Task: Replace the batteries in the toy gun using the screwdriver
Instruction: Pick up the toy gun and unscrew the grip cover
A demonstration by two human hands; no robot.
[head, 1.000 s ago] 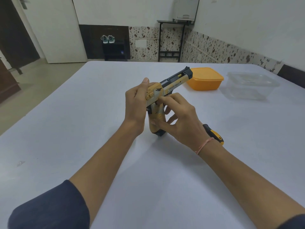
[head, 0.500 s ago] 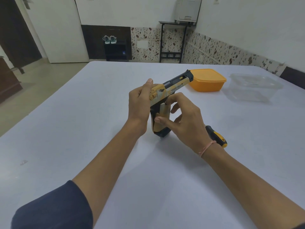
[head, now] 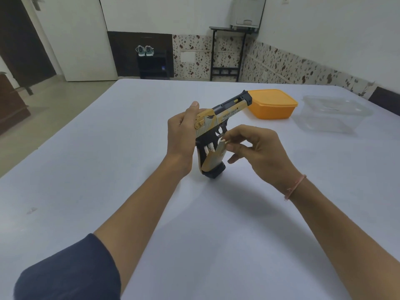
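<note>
White bench (head: 151, 213) spreads out under both my forearms, running to a speckled tiled wall at the far end of the room.

My left hand (head: 180, 135) is clamped around the back of the toy gun (head: 218, 118), thumb up along the rear of the gold slide, holding it with the black base of the grip just above or touching the bench; I cannot tell which. The barrel points away from me and to the right, tilted upward.

My right hand (head: 257, 150) is pinched shut on the battery cover (head: 216, 158), a tan panel from the side of the grip. My thumb and forefinger hold its top edge, and the panel leans outward at the top while its lower end sits against the grip. Behind that gap the white ends of the batteries (head: 208, 149) show inside the black grip, standing side by side.

A thin pink band (head: 295, 187) circles my right wrist, and a dark blue sleeve (head: 69, 271) covers my left upper arm.

Beyond the muzzle, an orange lidded box (head: 273, 103) sits on the bench, and a clear plastic container (head: 333, 113) stands just to its right, near it but apart.
</note>
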